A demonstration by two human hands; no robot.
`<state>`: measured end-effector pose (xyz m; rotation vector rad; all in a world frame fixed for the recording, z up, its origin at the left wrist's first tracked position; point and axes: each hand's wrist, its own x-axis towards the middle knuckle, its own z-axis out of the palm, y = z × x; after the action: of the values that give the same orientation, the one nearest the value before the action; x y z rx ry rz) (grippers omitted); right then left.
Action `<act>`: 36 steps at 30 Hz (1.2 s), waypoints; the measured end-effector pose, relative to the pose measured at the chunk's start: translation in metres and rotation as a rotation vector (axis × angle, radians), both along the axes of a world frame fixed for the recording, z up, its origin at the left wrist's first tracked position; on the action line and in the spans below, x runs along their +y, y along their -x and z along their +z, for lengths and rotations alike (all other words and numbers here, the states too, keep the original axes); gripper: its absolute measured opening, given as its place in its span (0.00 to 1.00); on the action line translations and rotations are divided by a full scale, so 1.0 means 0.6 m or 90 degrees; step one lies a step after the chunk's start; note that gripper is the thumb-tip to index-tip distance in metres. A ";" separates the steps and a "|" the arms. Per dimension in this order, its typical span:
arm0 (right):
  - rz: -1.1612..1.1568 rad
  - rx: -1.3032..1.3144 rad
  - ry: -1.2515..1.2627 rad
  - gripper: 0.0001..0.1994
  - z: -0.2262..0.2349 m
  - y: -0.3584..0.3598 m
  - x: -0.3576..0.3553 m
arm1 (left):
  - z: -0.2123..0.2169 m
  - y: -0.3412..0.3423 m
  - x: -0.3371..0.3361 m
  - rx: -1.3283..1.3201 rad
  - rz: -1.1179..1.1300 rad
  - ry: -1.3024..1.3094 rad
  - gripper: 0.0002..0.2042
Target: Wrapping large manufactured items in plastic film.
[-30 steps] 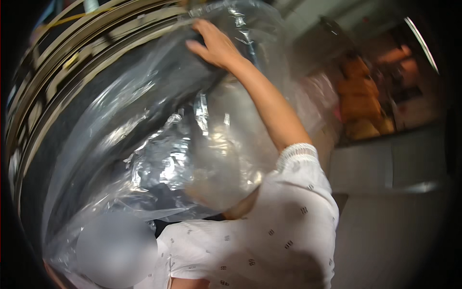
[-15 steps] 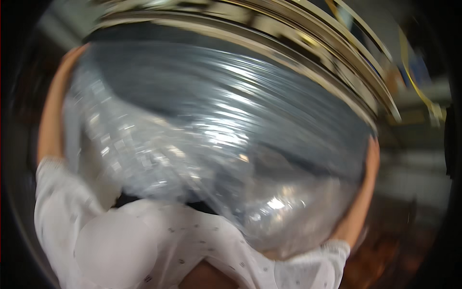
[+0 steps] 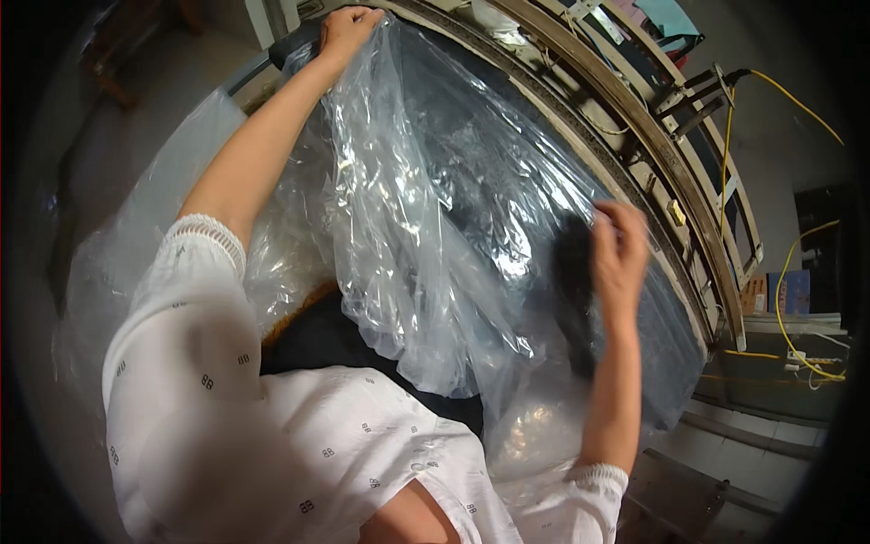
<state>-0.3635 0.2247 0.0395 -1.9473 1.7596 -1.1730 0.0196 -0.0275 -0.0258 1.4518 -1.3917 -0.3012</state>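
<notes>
Spreading across the whole middle of the view, the clear plastic sheet (image 3: pixel 426 236) drapes over dark fabric (image 3: pixel 507 154) on a big curved metal frame (image 3: pixel 662 154). The left hand (image 3: pixel 349 23) pinches the sheet's top edge, fingers closed on the film. The right hand (image 3: pixel 619 249) presses low on the sheet, fingers curled; whether it grips is hard to tell. Best kept taut from both ends, I'd say, pulling evenly to avoid tearing. Yellow cables (image 3: pixel 779 299) trail at right.

A workshop or small factory: a big curved metal machine frame (image 3: pixel 634 136) arcs from twelve to three o'clock, yellow cables (image 3: pixel 788 91) at two, bare concrete floor (image 3: pixel 136 100) at ten
</notes>
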 end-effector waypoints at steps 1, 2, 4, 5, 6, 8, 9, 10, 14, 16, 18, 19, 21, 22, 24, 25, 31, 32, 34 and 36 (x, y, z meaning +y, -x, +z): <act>0.064 -0.067 -0.061 0.07 -0.002 -0.061 -0.029 | -0.009 -0.007 -0.010 0.006 0.008 0.027 0.16; 0.112 -0.083 -0.064 0.08 -0.005 -0.115 -0.063 | -0.014 -0.010 -0.015 0.008 0.004 0.030 0.16; 0.178 -0.104 -0.033 0.11 -0.027 -0.194 -0.131 | -0.012 0.003 -0.017 0.085 -0.042 0.070 0.16; 0.162 -0.071 -0.011 0.11 -0.041 -0.227 -0.170 | -0.010 0.008 -0.020 0.103 -0.033 0.075 0.15; 0.149 -0.038 0.008 0.11 -0.056 -0.259 -0.203 | -0.012 0.008 -0.020 0.102 -0.038 0.081 0.15; 0.118 0.030 -0.007 0.12 -0.062 -0.313 -0.239 | -0.009 0.006 -0.011 0.103 -0.026 0.073 0.15; 0.128 0.048 -0.008 0.11 -0.066 -0.328 -0.257 | -0.006 0.009 -0.006 0.116 -0.019 0.067 0.15; 0.126 0.049 -0.003 0.11 -0.072 -0.332 -0.276 | -0.003 0.010 -0.004 0.117 -0.021 0.072 0.15; 0.161 -0.681 -0.263 0.10 -0.027 -0.334 -0.284 | -0.002 0.002 0.001 0.134 -0.030 0.060 0.15; 0.266 -0.773 -0.446 0.11 -0.030 -0.268 -0.291 | -0.001 0.016 -0.006 0.124 -0.050 0.062 0.16; 0.182 -0.585 -0.553 0.13 0.034 -0.274 -0.205 | -0.020 -0.001 -0.018 0.151 -0.028 0.032 0.17; 0.289 -0.527 -0.552 0.12 0.040 -0.253 -0.174 | -0.028 -0.011 -0.031 0.168 -0.051 0.066 0.16; 0.386 -0.464 -0.514 0.12 0.061 -0.191 -0.080 | -0.031 -0.003 -0.025 0.174 -0.106 0.101 0.14; 0.390 -0.454 -0.475 0.12 0.077 -0.157 -0.022 | -0.013 0.003 -0.010 0.195 -0.115 0.050 0.14; 0.331 -0.824 -0.238 0.20 0.054 -0.042 0.124 | -0.008 -0.004 -0.019 0.181 -0.109 0.051 0.15; 0.584 -0.843 -0.135 0.24 0.082 -0.017 0.164 | -0.014 0.003 -0.026 0.151 -0.123 0.079 0.16; 0.388 -0.716 0.412 0.05 0.190 0.121 0.485 | -0.037 -0.009 -0.058 0.006 -0.157 0.042 0.16; 0.226 -0.715 0.591 0.08 0.188 0.111 0.549 | -0.044 -0.015 -0.063 0.023 -0.164 0.038 0.16; 0.044 -0.651 0.574 0.08 0.175 0.103 0.635 | -0.055 -0.046 -0.089 -0.010 -0.136 0.031 0.18; -0.280 -0.534 0.502 0.09 0.142 0.104 0.700 | -0.080 -0.061 -0.121 0.023 -0.161 0.052 0.18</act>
<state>-0.4258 0.6446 0.1249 -0.9738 1.3418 -2.6322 0.0563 -0.0999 -0.0739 1.1999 -1.5420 -0.4241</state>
